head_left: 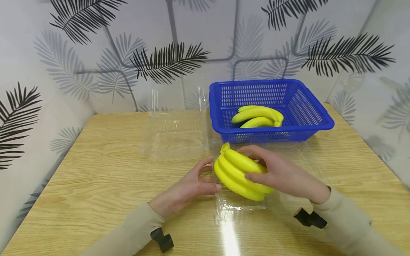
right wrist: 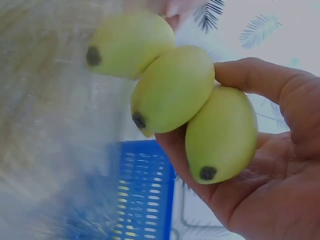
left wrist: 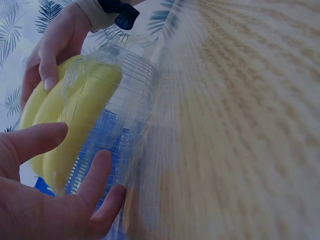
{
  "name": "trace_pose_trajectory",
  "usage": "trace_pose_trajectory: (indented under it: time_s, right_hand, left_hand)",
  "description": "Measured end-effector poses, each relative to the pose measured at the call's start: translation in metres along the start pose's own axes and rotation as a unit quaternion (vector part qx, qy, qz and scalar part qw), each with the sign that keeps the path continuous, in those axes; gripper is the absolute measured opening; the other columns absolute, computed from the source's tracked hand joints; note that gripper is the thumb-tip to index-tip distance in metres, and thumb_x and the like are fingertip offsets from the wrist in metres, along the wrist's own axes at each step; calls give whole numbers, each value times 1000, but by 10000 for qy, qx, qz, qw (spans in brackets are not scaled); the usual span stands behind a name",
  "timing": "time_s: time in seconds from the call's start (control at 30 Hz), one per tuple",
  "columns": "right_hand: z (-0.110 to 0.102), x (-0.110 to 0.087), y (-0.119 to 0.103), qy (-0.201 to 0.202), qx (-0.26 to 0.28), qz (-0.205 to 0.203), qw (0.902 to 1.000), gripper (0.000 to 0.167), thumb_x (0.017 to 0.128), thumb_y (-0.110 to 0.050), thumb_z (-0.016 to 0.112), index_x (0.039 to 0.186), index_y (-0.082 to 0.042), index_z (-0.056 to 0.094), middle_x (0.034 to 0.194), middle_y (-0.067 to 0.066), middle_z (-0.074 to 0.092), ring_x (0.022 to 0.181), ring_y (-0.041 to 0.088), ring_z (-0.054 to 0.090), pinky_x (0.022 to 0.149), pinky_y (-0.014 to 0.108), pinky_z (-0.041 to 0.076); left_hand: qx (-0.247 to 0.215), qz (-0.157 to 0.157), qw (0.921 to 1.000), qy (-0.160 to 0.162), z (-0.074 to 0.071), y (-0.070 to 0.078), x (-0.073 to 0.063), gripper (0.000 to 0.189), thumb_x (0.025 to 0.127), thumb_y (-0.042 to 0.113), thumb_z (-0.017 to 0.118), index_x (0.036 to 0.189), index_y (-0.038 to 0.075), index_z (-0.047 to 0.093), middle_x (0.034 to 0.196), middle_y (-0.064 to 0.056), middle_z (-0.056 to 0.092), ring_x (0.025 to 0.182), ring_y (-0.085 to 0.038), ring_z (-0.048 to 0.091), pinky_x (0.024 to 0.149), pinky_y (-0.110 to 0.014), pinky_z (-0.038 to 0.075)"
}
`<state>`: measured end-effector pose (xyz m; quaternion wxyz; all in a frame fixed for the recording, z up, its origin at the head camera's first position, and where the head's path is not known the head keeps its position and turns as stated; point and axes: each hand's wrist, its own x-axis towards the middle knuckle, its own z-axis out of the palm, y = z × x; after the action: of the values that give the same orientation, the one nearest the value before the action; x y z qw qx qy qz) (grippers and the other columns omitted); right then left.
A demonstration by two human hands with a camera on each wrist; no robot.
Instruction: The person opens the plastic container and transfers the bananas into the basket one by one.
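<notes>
My right hand [head_left: 282, 172] grips a bunch of yellow bananas [head_left: 235, 170] from its right side, stem end pointing away. In the right wrist view, the thumb and fingers hold the bunch by its dark-tipped ends. The bunch sits tilted over a clear plastic container [head_left: 238, 207], overlapping its opening. My left hand [head_left: 189, 186] is at the container's left wall, with fingers spread and holding nothing. In the left wrist view, the fingertips [left wrist: 103, 159] lie right at the clear wall, and the bananas [left wrist: 85, 117] show through it.
Behind the container stands a blue perforated basket [head_left: 272, 131] with another bunch of bananas [head_left: 256, 114] inside. A second clear plastic tray [head_left: 179, 145], its lid [head_left: 177, 96] raised, lies to the left on the wooden table [head_left: 105, 170]. A leaf-patterned covering [head_left: 208, 32] rises behind.
</notes>
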<state>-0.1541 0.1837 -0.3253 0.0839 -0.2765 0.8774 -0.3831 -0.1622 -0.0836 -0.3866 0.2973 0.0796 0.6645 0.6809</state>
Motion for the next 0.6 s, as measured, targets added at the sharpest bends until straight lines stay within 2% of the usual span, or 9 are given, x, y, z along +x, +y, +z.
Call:
trace_pose_trajectory:
  time_s: [0.13, 0.27, 0.4, 0.6]
  right_hand:
    - [-9, 0, -7, 11, 204, -310, 9993, 53, 92, -18, 71, 140, -23, 48, 121, -5, 59, 98, 15, 60, 83, 32, 53]
    - [-21, 1, -12, 187, 38, -522, 9985, 54, 92, -17, 72, 140, -22, 48, 113, -4, 63, 90, 14, 62, 77, 31, 54]
    - [-38, 4, -16, 315, 9, -621, 9976, 54, 92, -15, 71, 139, -21, 46, 108, -1, 66, 86, 16, 63, 72, 29, 54]
    - [-74, 14, -20, 532, -11, -571, 9969, 52, 94, -13, 68, 140, -20, 46, 113, 6, 64, 87, 22, 61, 68, 30, 53]
  left_hand:
    - [-15, 51, 10000, -11, 0, 0, 0, 86, 84, 10, 76, 153, 20, 27, 152, -13, 29, 126, -33, 46, 98, -41, 47]
    - [30, 75, 10000, 28, 0, 0, 0, 85, 84, 9, 76, 153, 19, 27, 152, -14, 29, 125, -33, 47, 98, -41, 46]
    - [9, 68, 10000, 9, 0, 0, -1, 88, 84, 8, 75, 154, 17, 24, 154, -14, 27, 125, -33, 48, 98, -41, 46]
    - [-159, 105, 9997, -142, 0, -2, -1, 90, 85, 5, 73, 156, 15, 19, 155, -15, 24, 123, -33, 49, 96, -39, 49]
